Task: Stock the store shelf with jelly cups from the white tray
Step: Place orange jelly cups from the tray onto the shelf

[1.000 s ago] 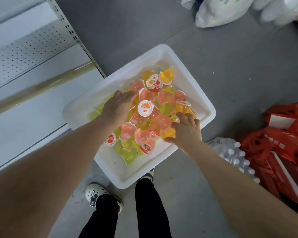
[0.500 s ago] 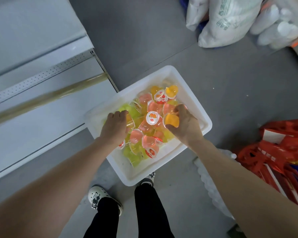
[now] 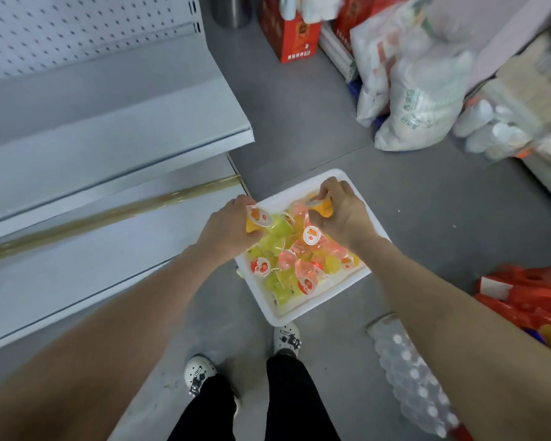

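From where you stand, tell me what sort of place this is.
Probably a shop aisle mid-restock: grey metal shelving with a perforated back panel, a white plastic tray of coloured jelly cups on the floor, and white sacks and a shrink-wrapped bottle pack nearby.

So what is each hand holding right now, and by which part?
Left hand grips an orange jelly cup round its body. Right hand pinches a second orange cup by its sides, above the white tray.

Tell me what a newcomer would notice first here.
The white tray heaped with bright jelly cups sits on the grey floor, mid-frame. Above it, the left hand grips one orange cup and the right hand another. The white store shelf stands on the left.
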Demonstrator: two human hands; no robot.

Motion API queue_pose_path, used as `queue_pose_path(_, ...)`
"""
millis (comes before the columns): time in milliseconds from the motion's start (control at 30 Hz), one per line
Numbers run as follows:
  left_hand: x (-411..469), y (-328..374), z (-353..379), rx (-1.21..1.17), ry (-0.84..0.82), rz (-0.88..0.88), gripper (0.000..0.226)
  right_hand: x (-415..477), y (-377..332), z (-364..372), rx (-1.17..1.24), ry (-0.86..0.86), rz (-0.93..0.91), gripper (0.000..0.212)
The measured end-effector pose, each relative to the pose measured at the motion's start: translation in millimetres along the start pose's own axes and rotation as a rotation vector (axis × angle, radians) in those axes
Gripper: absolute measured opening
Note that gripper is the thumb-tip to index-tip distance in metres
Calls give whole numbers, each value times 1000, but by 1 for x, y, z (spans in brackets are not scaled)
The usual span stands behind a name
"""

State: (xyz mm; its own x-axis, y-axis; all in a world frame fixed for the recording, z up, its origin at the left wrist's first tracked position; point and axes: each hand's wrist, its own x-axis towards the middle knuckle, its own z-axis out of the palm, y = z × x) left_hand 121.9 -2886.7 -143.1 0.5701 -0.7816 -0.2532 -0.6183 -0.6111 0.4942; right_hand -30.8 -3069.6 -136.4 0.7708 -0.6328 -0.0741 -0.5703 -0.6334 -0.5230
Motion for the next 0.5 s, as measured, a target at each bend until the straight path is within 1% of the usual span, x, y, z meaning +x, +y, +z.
queue_pose_path(133,-31,-7,-49,-27,63,51,52,-8,-50,-21,9,145,-85,34)
queue_pose_path(267,-58,-20,-98,-10,136,104,54,-14,-105,-41,10,284,-186,29)
queue_pose_path(500,-105,-37,-188,-11,325,195,66,-16,-205,-73,32,420,-362,32)
